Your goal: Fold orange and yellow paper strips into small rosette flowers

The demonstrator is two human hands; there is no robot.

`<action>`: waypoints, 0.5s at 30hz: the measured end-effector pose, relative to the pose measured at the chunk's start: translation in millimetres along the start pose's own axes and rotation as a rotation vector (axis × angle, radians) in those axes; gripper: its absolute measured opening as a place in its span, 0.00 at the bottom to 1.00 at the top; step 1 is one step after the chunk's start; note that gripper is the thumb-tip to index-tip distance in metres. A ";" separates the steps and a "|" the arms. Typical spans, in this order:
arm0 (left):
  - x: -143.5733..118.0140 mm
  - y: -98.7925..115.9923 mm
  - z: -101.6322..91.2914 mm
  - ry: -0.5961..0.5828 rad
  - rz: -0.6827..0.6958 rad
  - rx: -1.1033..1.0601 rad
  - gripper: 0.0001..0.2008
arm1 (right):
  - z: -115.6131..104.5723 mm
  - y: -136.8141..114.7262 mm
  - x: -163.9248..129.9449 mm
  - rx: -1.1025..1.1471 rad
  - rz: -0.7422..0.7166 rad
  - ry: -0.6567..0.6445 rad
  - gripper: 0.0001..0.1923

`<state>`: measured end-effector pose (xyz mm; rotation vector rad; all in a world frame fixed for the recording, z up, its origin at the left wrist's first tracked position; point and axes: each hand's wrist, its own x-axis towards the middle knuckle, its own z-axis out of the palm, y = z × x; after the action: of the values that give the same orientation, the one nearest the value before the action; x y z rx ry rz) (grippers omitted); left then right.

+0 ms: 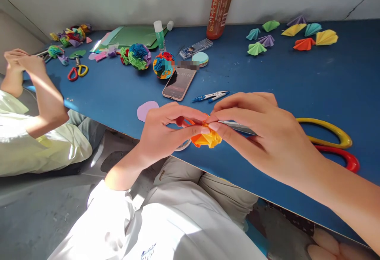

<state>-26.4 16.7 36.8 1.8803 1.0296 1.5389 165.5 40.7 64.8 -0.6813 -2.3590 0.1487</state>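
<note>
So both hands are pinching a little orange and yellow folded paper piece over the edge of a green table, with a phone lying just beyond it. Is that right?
Not quite: the table is blue, not green, as the head view shows. The rest holds: the left hand and right hand pinch the orange and yellow folded paper piece over the table's edge, with the phone lying just beyond.

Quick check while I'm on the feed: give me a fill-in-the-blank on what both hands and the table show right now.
1. The left hand and right hand pinch a folded paper piece coloured orange and ____.
2. The phone lies on the ____ table.
3. The large scissors by the right hand have one yellow handle and one ____ handle.

Missing words: yellow; blue; red
</note>
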 end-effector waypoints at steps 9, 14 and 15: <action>-8.9 -6.0 -1.5 0.107 0.305 0.088 0.09 | -8.7 -6.6 2.0 0.061 -0.067 -0.022 0.08; -7.8 -6.5 -5.1 0.108 0.424 0.081 0.11 | -11.0 -7.8 1.8 0.029 -0.101 -0.011 0.07; -7.8 -6.8 -5.7 0.107 0.426 0.076 0.11 | -11.6 -7.8 1.6 0.031 -0.106 -0.004 0.07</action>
<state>-34.1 14.0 28.3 2.1939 0.7707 1.8748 168.4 34.0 76.7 -0.5403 -2.3854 0.1392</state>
